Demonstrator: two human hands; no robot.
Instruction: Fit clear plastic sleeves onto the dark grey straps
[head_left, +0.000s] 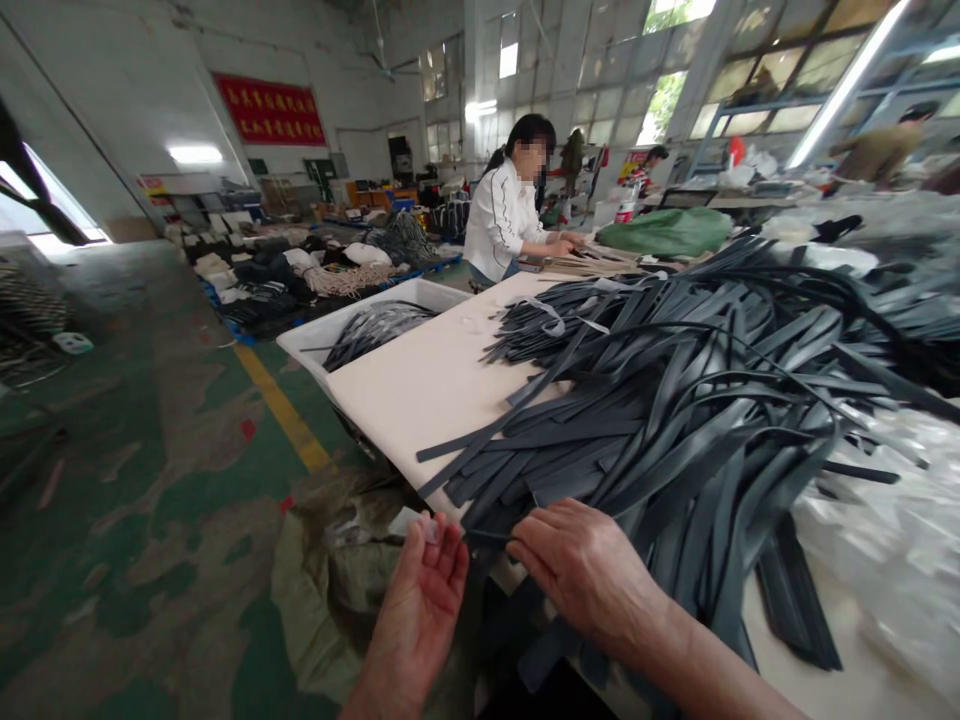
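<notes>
A large heap of dark grey flat straps (697, 400) covers the white table (420, 385), with loose ends hanging over its near edge. My right hand (581, 570) lies palm down on the strap ends at that edge, fingers curled on them. My left hand (427, 590) is held up beside the table's corner, palm open toward the straps, with a small pale scrap (409, 520) at its fingertips. Whether the scrap is pinched I cannot tell.
A white bin (322, 335) with more straps stands past the table's far left corner. A greenish sack (322, 590) lies on the floor below my left hand. A person in a white top (504, 215) works at the far end. Clear plastic bags (892, 540) lie at the right.
</notes>
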